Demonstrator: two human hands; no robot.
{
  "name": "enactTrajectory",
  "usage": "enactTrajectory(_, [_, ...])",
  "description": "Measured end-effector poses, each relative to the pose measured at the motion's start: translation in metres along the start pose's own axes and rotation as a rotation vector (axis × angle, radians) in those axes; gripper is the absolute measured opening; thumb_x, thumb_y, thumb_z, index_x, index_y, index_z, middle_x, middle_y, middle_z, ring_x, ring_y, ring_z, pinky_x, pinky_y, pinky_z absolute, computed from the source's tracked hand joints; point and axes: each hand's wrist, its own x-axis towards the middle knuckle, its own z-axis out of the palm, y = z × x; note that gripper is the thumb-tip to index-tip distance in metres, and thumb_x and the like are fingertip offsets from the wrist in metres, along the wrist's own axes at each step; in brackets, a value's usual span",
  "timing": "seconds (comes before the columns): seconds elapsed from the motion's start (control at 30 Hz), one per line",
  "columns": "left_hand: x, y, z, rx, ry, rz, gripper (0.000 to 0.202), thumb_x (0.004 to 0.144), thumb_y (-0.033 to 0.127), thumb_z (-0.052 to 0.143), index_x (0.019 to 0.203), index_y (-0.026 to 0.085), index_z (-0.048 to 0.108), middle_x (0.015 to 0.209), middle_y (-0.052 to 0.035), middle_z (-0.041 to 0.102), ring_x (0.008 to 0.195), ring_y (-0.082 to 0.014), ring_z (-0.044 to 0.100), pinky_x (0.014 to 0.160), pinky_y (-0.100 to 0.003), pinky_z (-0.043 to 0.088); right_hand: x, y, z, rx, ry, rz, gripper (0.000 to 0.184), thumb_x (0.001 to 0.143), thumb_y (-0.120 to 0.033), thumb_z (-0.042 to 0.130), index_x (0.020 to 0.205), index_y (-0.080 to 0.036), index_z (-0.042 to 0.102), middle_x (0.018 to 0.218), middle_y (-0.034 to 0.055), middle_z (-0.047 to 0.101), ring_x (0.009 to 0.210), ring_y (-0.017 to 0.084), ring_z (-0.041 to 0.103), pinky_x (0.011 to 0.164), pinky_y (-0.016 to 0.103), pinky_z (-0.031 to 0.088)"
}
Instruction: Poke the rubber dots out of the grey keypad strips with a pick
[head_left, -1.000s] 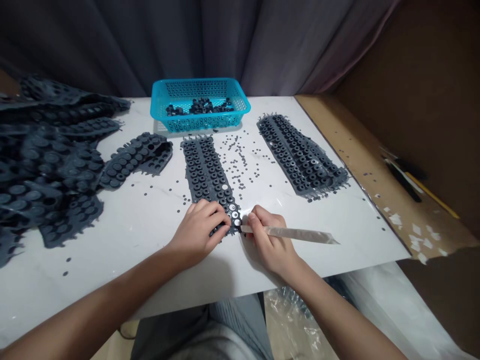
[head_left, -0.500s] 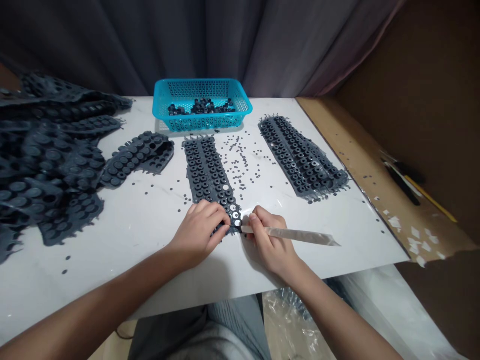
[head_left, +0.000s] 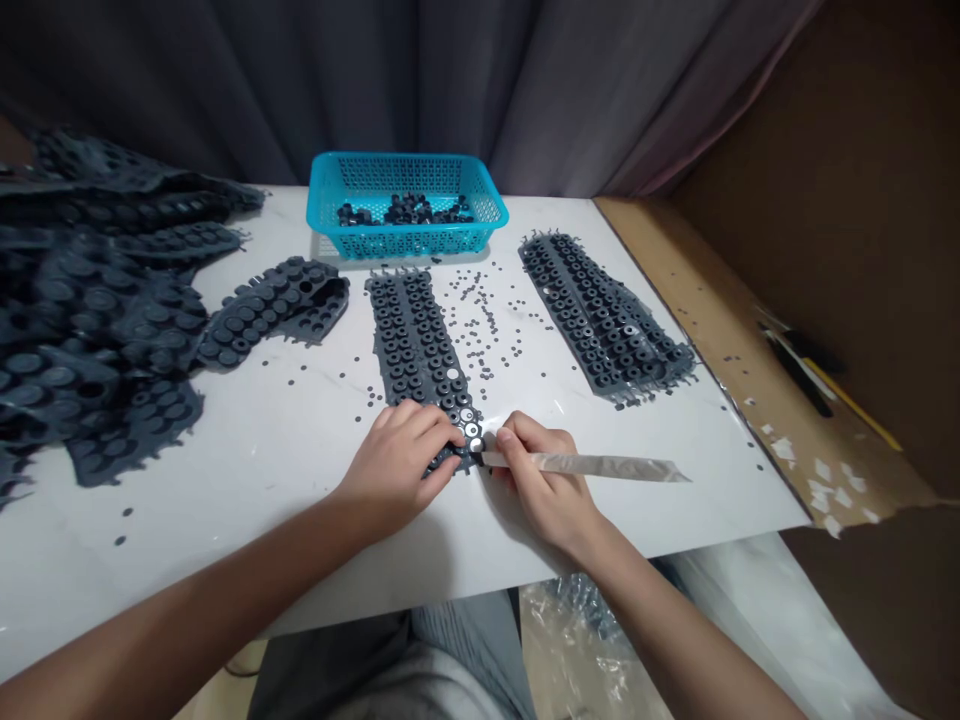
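Observation:
In front of me a dark grey moulded rubber sheet [head_left: 409,335], covered in rows of round ring-shaped pieces, lies on the white table. My left hand [head_left: 405,455] rests over its near end, the fingers curled and pinching its edge. My right hand [head_left: 544,480] grips a slim tool [head_left: 607,466] with a flat, pale, tape-wrapped handle, whose dark tip touches the near right corner of the sheet. A few rings by that corner show white centres. The underside of the left fingertips is hidden.
A blue basket [head_left: 409,245] with small black rubber pieces stands at the back. Another moulded sheet [head_left: 600,315] lies right, and a heap of sheets [head_left: 112,310] left. Tiny dark discs [head_left: 480,320] are scattered between. Knives [head_left: 799,365] and white scraps [head_left: 821,490] lie on the brown board.
The view has shifted slightly. Both hands stay at the sheet's near corner, and the tool's handle has tilted a little flatter.

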Motion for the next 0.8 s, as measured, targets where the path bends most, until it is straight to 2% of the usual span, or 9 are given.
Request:
enactTrajectory(0.3, [0.003, 0.000, 0.000, 0.124, 0.022, 0.065, 0.020, 0.089, 0.024, 0.052, 0.105, 0.026, 0.065, 0.091, -0.0030, 0.061, 0.084, -0.0199, 0.048, 0.071, -0.034, 0.034, -0.002, 0.001, 0.002, -0.037, 0.025, 0.004, 0.037, 0.097, -0.034, 0.037, 0.062, -0.021, 0.041, 0.051, -0.0026, 0.048, 0.047, 0.012, 0.047, 0.052, 0.026, 0.033])
enactTrajectory(0.43, [0.004, -0.001, 0.001, 0.137, 0.022, 0.079, 0.017, 0.089, 0.026, 0.054, 0.100, 0.026, 0.067, 0.088, -0.0022, 0.060, 0.083, -0.0195, 0.048, 0.069, -0.034, 0.034, -0.002, -0.001, 0.003, -0.070, 0.028, 0.010, 0.036, 0.097, -0.033, 0.035, 0.063, -0.022, 0.039, 0.050, -0.0025, 0.047, 0.047, 0.012, 0.046, 0.052, 0.027, 0.032])
enactTrajectory(0.6, [0.004, -0.001, 0.002, 0.142, 0.024, 0.078, 0.013, 0.089, 0.025, 0.053, 0.090, 0.024, 0.066, 0.086, -0.0018, 0.060, 0.080, -0.0189, 0.047, 0.068, -0.034, 0.032, 0.002, -0.014, 0.003, -0.210, -0.014, 0.023, 0.031, 0.095, -0.030, 0.032, 0.065, -0.023, 0.033, 0.051, -0.0017, 0.045, 0.045, 0.013, 0.044, 0.049, 0.027, 0.027])
enactTrajectory(0.8, [0.005, -0.002, 0.003, 0.066, 0.031, 0.047, 0.016, 0.091, 0.025, 0.051, 0.087, 0.024, 0.066, 0.086, -0.0014, 0.061, 0.081, -0.0185, 0.047, 0.069, -0.035, 0.033, 0.007, -0.028, 0.006, -0.407, -0.057, 0.040, 0.026, 0.092, -0.026, 0.032, 0.066, -0.023, 0.027, 0.049, -0.0035, 0.037, 0.042, 0.012, 0.037, 0.047, 0.026, 0.021])
